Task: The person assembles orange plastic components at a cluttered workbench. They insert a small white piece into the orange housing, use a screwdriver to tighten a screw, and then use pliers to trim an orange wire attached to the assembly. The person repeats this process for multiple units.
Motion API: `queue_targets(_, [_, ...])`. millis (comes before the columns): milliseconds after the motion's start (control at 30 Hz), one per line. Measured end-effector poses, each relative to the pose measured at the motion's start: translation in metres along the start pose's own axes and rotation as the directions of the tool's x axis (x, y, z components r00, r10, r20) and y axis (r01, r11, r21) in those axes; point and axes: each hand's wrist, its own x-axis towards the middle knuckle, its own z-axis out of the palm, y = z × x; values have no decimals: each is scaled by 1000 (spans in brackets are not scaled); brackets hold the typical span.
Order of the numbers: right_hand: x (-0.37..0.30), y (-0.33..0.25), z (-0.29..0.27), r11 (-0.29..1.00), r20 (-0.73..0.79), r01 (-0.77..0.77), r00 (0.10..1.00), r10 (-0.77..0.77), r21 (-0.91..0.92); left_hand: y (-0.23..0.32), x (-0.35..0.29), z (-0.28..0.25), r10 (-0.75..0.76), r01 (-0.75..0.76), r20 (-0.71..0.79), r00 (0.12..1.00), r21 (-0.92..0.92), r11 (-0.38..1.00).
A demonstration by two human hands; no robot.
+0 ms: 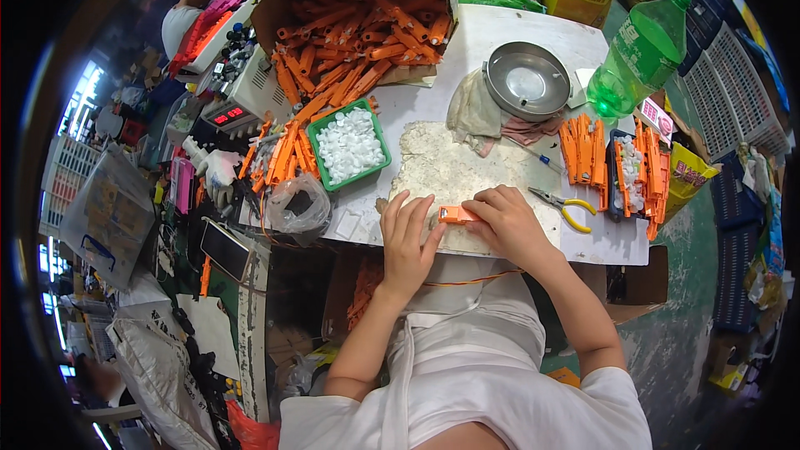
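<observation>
A short orange plastic part [451, 214] lies at the front of a worn, whitish board [442, 158]. My right hand [510, 223] grips its right end between thumb and fingers; some of the part is hidden under them. My left hand [407, 242] is just to the left, fingers apart and pointing forward, its thumb close to the part's left end. Whether that thumb touches it, I cannot tell. Pliers with yellow handles [575, 207] lie right of my right hand. A screwdriver [542, 157] rests across the board's far right side.
A green tray [315, 135] of small white pieces stands left, before a big box [268, 12] spilling orange parts. Behind the board are a metal bowl [527, 82] and rags [473, 108]. Orange parts [583, 150] and a green bottle [637, 54] stand right. A clear plastic bag [298, 207] lies front left.
</observation>
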Motion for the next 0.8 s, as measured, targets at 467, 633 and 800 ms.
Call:
queue_targets(467, [0,13,7,984,43,-72,997,66,166,-21,49,-3,255,-224,349,902,-127,966])
queue_targets(633, [6,27,-32,994,264,-108,958,109,-20,-15,48,-3,283,-295,346,895,-19,955])
queue_targets(800, [34,34,-50,963,633,-109,735,244,-246,-13,43,0,262,-281,348,900,2,960])
